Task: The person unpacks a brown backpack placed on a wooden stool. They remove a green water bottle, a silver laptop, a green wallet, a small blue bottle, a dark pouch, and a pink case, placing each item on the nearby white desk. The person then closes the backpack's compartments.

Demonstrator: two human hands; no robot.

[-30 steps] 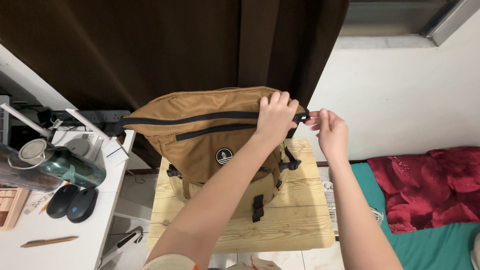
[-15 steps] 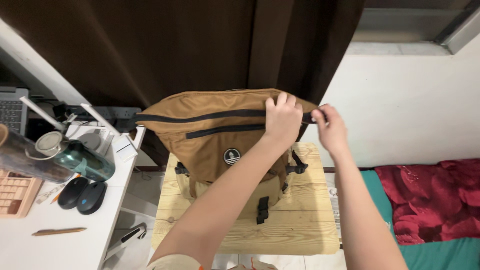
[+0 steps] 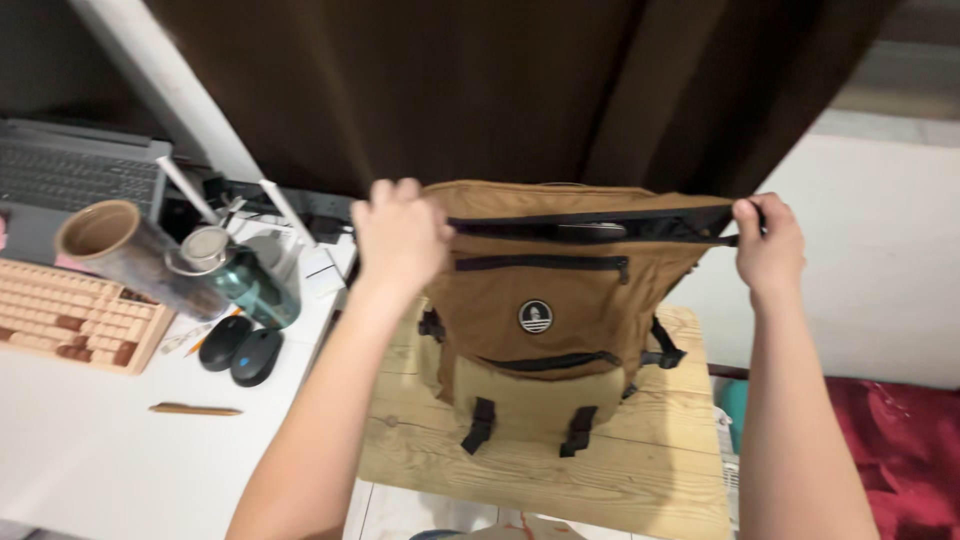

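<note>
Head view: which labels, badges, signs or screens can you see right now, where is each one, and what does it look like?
Round badge: front of the brown backpack, centre; dark circle, white rim, pale emblem.
Laptop: far left on the white desk; only the grey keyboard deck shows, its screen is out of frame.
No signs or packages show.

Supports: wooden table and white desk.
Light wooden table [image 3: 610, 470] bears the brown backpack [image 3: 560, 300]. White desk [image 3: 90, 460], left, bears keyboard [image 3: 70, 318], two mice [image 3: 240, 350], pencil [image 3: 195, 409].
</note>
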